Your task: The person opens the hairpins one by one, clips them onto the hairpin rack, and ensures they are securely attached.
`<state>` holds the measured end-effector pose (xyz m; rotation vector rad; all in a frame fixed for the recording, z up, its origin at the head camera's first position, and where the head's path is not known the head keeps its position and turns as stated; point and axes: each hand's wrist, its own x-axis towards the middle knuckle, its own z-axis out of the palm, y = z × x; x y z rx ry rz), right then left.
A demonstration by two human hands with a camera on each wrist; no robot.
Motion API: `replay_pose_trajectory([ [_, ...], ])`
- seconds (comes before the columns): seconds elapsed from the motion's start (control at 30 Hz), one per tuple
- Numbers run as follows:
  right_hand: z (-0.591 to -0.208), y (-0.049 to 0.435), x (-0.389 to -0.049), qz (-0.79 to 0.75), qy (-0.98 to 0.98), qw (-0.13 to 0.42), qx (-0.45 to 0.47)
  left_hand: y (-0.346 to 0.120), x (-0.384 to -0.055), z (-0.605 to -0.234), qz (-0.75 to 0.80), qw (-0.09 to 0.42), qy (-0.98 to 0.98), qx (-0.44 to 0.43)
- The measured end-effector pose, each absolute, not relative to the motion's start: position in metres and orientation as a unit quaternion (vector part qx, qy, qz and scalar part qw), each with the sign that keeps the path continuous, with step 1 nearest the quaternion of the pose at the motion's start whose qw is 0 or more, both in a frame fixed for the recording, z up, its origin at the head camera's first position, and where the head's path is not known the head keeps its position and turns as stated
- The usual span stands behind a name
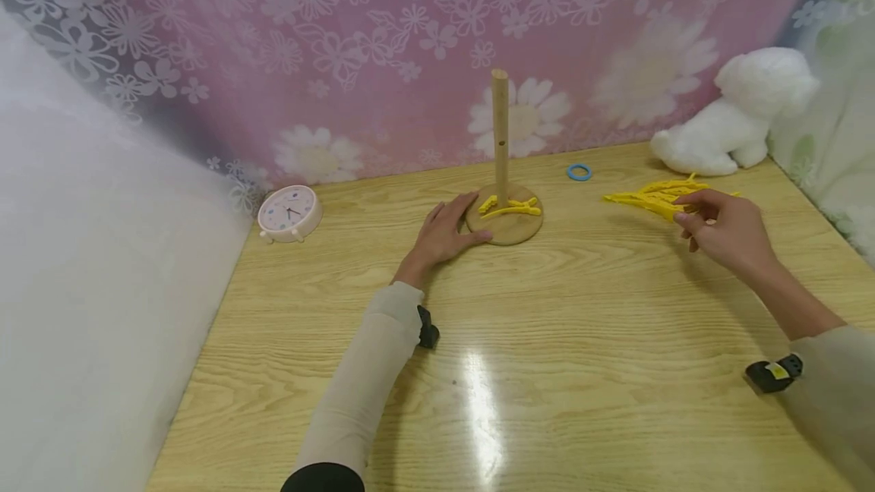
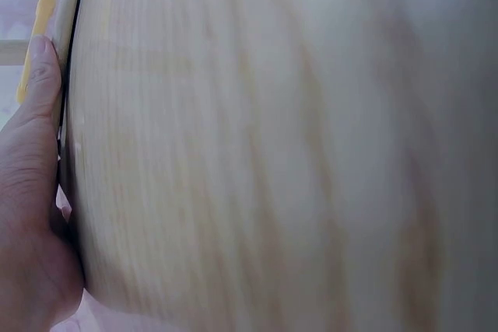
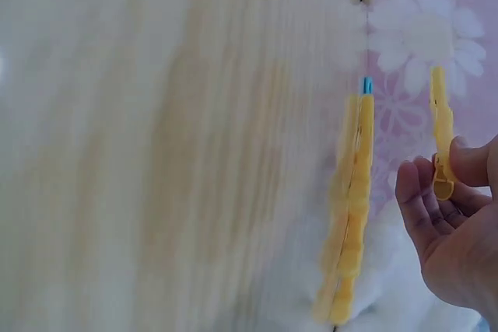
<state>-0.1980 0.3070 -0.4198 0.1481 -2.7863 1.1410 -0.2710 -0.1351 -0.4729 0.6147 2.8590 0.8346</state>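
My left hand (image 1: 444,234) holds the rim of a round wooden base (image 1: 513,232), with the thumb along its front edge and the fingers at its left. An upright wooden post (image 1: 501,120) with a small dark hole stands on this base. Two knobbly yellow plastic pieces (image 1: 522,207) lie at the foot of the post. On the right, my right hand (image 1: 728,230) pinches one slim, bumpy yellow plastic piece (image 3: 442,126) between thumb and fingers. Close by that hand lies a pile of similar yellow pieces (image 1: 652,192).
A blue ring (image 1: 579,172) lies between the base and the pile. Behind the pile sits a white plush dog (image 1: 738,112) at the table's back right. A pink round clock (image 1: 290,212) stands at the back left. A flowered pink curtain (image 1: 383,59) hangs along the back edge.
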Motion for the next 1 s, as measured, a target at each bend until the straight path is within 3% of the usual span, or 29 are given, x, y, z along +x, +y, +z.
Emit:
replay_pose_trajectory([
  [0.63, -0.428, 0.228, -0.244, 0.404, -0.899, 0.159, 0.066, -0.138, -0.272, -0.472, 0.265, 0.075, 0.940, 0.200],
  [1.0, -0.437, 0.176, -0.269, 0.433, -0.884, 0.147, 0.096, -0.137, -0.274, -0.467, 0.267, 0.084, 0.938, 0.207],
])
